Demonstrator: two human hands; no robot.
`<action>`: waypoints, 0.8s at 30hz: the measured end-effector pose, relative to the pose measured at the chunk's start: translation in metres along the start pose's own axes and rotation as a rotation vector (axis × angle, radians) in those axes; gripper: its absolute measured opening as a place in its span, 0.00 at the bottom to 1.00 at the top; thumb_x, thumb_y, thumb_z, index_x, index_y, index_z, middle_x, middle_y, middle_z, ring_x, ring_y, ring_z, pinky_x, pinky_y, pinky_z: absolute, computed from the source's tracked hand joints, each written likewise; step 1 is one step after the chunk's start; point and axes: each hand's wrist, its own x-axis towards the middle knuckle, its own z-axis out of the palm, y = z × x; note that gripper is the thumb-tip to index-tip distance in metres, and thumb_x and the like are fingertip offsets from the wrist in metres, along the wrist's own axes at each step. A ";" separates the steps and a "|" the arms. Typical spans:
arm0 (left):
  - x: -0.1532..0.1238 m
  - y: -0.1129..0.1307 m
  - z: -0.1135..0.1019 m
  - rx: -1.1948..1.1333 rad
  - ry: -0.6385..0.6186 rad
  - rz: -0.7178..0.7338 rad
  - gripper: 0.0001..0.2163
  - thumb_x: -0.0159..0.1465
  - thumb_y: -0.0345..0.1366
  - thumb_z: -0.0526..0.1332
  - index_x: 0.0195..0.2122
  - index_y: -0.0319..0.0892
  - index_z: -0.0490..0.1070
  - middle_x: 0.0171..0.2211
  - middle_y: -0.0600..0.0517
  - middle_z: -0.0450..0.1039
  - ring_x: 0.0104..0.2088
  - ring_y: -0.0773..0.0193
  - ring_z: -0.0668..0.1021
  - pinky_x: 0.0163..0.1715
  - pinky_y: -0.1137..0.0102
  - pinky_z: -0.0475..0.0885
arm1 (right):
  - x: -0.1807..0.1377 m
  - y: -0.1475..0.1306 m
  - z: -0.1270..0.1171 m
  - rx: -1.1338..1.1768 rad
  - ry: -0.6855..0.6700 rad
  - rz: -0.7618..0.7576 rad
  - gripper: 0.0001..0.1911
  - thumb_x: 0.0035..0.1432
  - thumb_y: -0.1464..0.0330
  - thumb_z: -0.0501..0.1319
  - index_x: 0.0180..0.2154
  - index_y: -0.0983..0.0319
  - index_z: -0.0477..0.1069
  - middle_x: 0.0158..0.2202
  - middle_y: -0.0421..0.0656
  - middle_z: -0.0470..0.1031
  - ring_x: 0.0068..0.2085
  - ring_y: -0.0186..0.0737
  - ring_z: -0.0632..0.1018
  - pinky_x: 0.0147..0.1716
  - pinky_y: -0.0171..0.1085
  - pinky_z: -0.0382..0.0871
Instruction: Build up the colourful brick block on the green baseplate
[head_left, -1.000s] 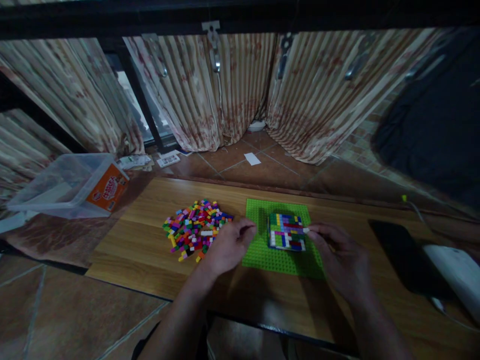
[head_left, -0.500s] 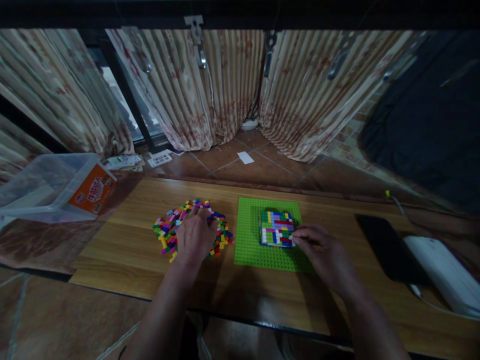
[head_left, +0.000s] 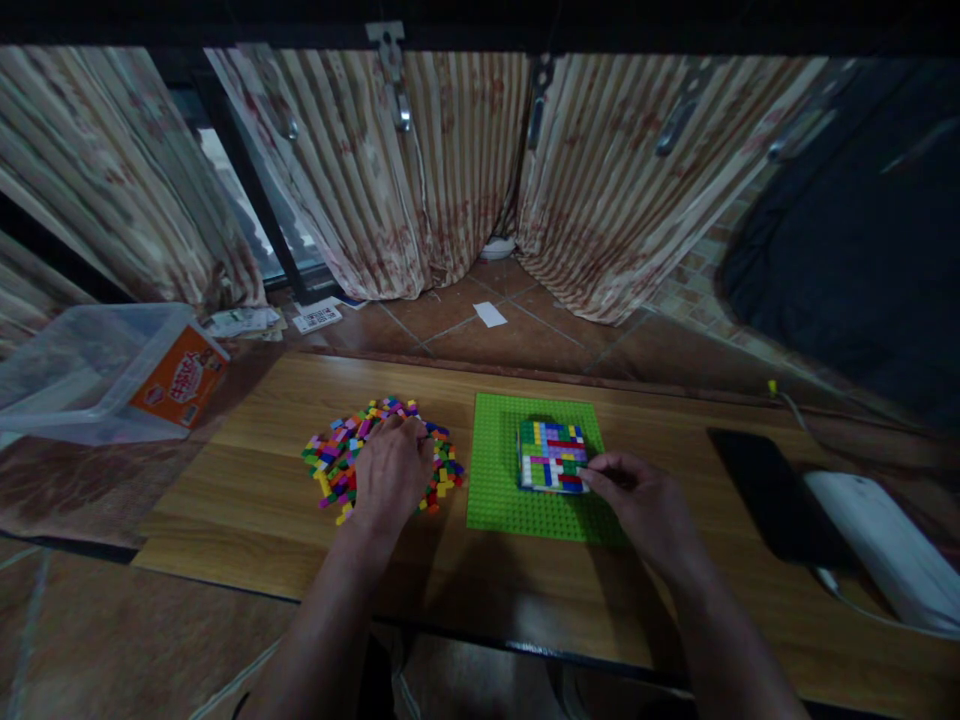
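A low block of multicoloured toy building bricks (head_left: pixel 551 455) stands on a green studded baseplate (head_left: pixel 495 500). At its right edge, my right hand (head_left: pixel 637 500) has thumb and forefinger pinched on a small pale brick (head_left: pixel 582 472), which touches or nearly touches the block's top. My left hand (head_left: pixel 394 470) rests over a loose pile of small coloured bricks (head_left: pixel 330 460), its fingers curled down into them. Its fingertips are hidden, so whatever they pinch does not show.
The wooden table (head_left: pixel 240 500) carries a black phone (head_left: pixel 772 490) and a white device (head_left: pixel 885 545) with a cable on the right. A clear plastic bin (head_left: pixel 97 370) with an orange label stands beyond the table's left end. Curtains (head_left: pixel 465 180) hang behind.
My right hand has shifted very slightly left with the pale brick, closer over the block's edge. My left hand stays over the pile. The whole view has shifted a little.
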 end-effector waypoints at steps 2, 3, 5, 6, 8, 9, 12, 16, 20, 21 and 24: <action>-0.001 0.002 0.001 -0.063 0.028 0.013 0.08 0.63 0.35 0.55 0.34 0.43 0.75 0.38 0.46 0.76 0.41 0.56 0.76 0.41 0.66 0.69 | 0.001 0.000 0.000 0.032 -0.015 0.004 0.14 0.48 0.55 0.66 0.26 0.60 0.74 0.25 0.39 0.74 0.29 0.39 0.74 0.32 0.37 0.66; -0.001 0.003 0.002 -0.104 0.034 0.022 0.08 0.63 0.35 0.55 0.34 0.43 0.75 0.38 0.47 0.76 0.41 0.57 0.76 0.41 0.66 0.69 | 0.001 0.000 0.000 0.050 -0.023 0.007 0.14 0.48 0.55 0.66 0.26 0.60 0.73 0.25 0.39 0.74 0.29 0.39 0.74 0.32 0.37 0.67; -0.002 0.006 0.004 -0.203 0.029 0.055 0.08 0.63 0.35 0.56 0.34 0.43 0.74 0.37 0.48 0.75 0.39 0.59 0.76 0.41 0.67 0.69 | 0.003 0.000 0.001 0.075 -0.031 0.014 0.15 0.47 0.55 0.66 0.25 0.60 0.73 0.25 0.39 0.74 0.29 0.39 0.74 0.32 0.37 0.67; -0.002 0.008 0.005 -0.259 0.020 0.082 0.08 0.63 0.35 0.56 0.33 0.43 0.74 0.36 0.49 0.75 0.38 0.61 0.76 0.40 0.68 0.69 | 0.003 0.000 0.002 0.077 -0.030 0.016 0.15 0.47 0.55 0.66 0.26 0.60 0.73 0.25 0.39 0.74 0.29 0.39 0.74 0.32 0.37 0.67; -0.004 0.013 0.007 -0.377 -0.004 0.142 0.07 0.63 0.35 0.56 0.33 0.43 0.74 0.35 0.50 0.75 0.36 0.64 0.75 0.37 0.70 0.68 | 0.004 0.000 0.003 0.066 -0.022 0.018 0.15 0.47 0.55 0.66 0.26 0.60 0.73 0.25 0.40 0.74 0.29 0.39 0.73 0.31 0.37 0.66; -0.005 0.016 0.007 -0.436 -0.018 0.170 0.07 0.63 0.35 0.57 0.33 0.43 0.74 0.35 0.50 0.74 0.34 0.65 0.75 0.36 0.71 0.68 | 0.005 0.000 0.004 0.058 -0.020 0.017 0.15 0.47 0.55 0.66 0.25 0.60 0.73 0.25 0.40 0.74 0.29 0.38 0.73 0.31 0.36 0.66; -0.009 0.025 0.007 -0.598 -0.073 0.225 0.06 0.62 0.34 0.57 0.34 0.42 0.73 0.32 0.52 0.73 0.31 0.67 0.73 0.33 0.72 0.67 | 0.005 0.000 0.005 0.039 -0.021 0.006 0.14 0.49 0.55 0.65 0.25 0.60 0.73 0.24 0.39 0.73 0.28 0.38 0.72 0.30 0.36 0.65; -0.014 0.036 0.004 -0.735 -0.162 0.255 0.05 0.62 0.33 0.58 0.34 0.41 0.73 0.31 0.53 0.72 0.28 0.69 0.72 0.29 0.73 0.65 | 0.002 -0.002 0.004 0.047 0.041 0.010 0.13 0.50 0.56 0.65 0.27 0.60 0.74 0.26 0.40 0.74 0.29 0.39 0.73 0.30 0.37 0.66; -0.017 0.041 0.004 -0.794 -0.196 0.267 0.05 0.62 0.34 0.58 0.35 0.41 0.73 0.33 0.52 0.72 0.27 0.70 0.71 0.28 0.74 0.65 | -0.006 -0.012 0.009 0.130 0.201 -0.044 0.12 0.51 0.57 0.64 0.31 0.59 0.74 0.31 0.43 0.77 0.33 0.42 0.76 0.34 0.41 0.70; -0.018 0.041 0.004 -0.797 -0.193 0.273 0.05 0.62 0.34 0.58 0.35 0.41 0.73 0.34 0.52 0.72 0.27 0.70 0.71 0.29 0.74 0.65 | -0.009 -0.016 0.012 0.150 0.190 -0.079 0.12 0.53 0.57 0.64 0.32 0.58 0.74 0.32 0.43 0.77 0.34 0.42 0.76 0.35 0.41 0.71; -0.019 0.045 0.003 -0.800 -0.174 0.319 0.05 0.63 0.34 0.58 0.36 0.42 0.72 0.34 0.52 0.72 0.30 0.69 0.72 0.32 0.73 0.66 | -0.016 -0.026 0.024 0.166 0.033 -0.198 0.11 0.56 0.58 0.63 0.37 0.57 0.75 0.37 0.42 0.78 0.38 0.41 0.77 0.39 0.40 0.71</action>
